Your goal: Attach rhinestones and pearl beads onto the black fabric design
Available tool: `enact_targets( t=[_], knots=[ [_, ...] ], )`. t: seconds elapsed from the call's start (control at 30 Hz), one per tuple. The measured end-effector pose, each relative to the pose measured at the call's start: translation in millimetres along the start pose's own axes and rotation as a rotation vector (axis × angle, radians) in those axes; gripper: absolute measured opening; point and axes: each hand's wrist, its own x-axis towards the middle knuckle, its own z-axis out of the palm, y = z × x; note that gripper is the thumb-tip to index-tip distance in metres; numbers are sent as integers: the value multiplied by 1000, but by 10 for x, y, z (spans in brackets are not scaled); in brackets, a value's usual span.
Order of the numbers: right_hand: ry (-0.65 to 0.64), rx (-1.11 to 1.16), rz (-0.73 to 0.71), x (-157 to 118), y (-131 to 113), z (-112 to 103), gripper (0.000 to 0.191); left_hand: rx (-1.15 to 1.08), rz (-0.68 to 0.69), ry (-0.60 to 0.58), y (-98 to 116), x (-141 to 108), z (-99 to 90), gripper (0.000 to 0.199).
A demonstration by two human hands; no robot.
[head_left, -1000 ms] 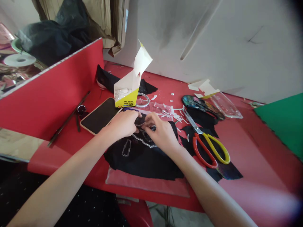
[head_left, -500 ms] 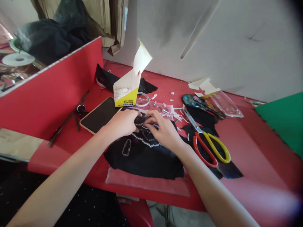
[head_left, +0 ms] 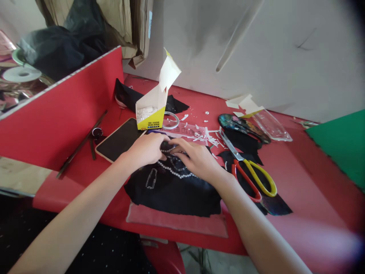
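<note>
A piece of black cloth [head_left: 176, 198] lies before me, with a string of silvery pearl beads [head_left: 176, 174] curving across it. My left hand [head_left: 150, 147] is closed at the cloth's far part, its fingers pinching a bunched dark fold. From the other side my right hand [head_left: 196, 156] reaches in, fingers bent and pressed onto the same fold, close to the left fingertips. More beads run between the two hands; the exact fingertip contact is partly hidden. A clear, narrow outlined trim piece [head_left: 151, 179] rests on the cloth left of the beads.
Scissors [head_left: 243, 161] with red and yellow handles lie at right on black scraps. A yellow glue-stick box [head_left: 151, 118] stands behind my hands, beside a tape roll [head_left: 171, 120] and a dark tablet-like board [head_left: 116, 140]. A red panel [head_left: 85, 99] rises at left.
My right hand has shifted slightly left, its fingers now nearer the left fingertips and flatter over the fold. My left hand stays nearly in place.
</note>
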Motion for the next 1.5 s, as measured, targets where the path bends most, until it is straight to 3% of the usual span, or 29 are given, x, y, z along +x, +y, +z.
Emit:
enact_targets(
  t=[0.37, 0.6, 0.77, 0.93, 1.07, 1.17, 1.23, 1.33, 1.43, 1.5],
  knots=[
    [-15, -106, -67, 15, 21, 6, 41, -18, 4, 10, -37, 5, 11, 51],
    [57, 141, -37, -13, 30, -29, 40, 12, -50, -31, -32, 2, 0, 51],
    [-23, 5, -65, 0, 20, -29, 39, -15, -9, -24, -48, 12, 7, 37],
    [-27, -24, -62, 18, 5, -21, 43, -7, -22, -10, -64, 26, 21, 39],
    [-40, -218, -91, 14, -29, 4, 46, -47, 46, -4, -63, 36, 22, 38],
    [31, -217, -119, -7, -37, -2, 44, -146, 117, -14, -43, 27, -15, 35],
    [153, -209, -143, -30, -27, -46, 39, -250, 177, 7, -20, 9, -63, 33],
    [428, -233, -117, -69, 15, -166, 31, -350, 270, 190, 8, -28, -143, 24],
    [619, -226, -43, -100, 85, -280, 26, -292, 285, 591, -7, -60, -195, 18],
    [666, -232, -10, -111, 132, -321, 25, -197, 191, 878, -54, -60, -209, 15]
  ],
)
